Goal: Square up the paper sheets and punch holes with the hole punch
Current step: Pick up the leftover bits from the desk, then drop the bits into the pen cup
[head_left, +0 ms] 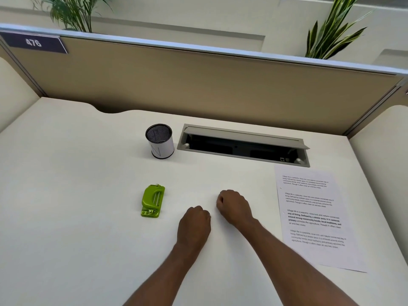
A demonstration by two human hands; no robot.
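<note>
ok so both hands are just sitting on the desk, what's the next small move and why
Probably reach the right hand to the paper sheets and draw them toward the middle. Both it and the left hand rest closed and empty, the sheets lie untouched at the right, and the green hole punch sits apart.

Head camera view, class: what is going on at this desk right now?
A person sits at a white desk with both hands curled into loose fists resting on it, holding nothing. The left hand lies nearest the green hole punch, which sits untouched to its left. The right hand is closer to the printed paper sheets, lying flat off to the right. A mesh pen cup stands behind. Neither squaring nor punching looks to be under way.
</note>
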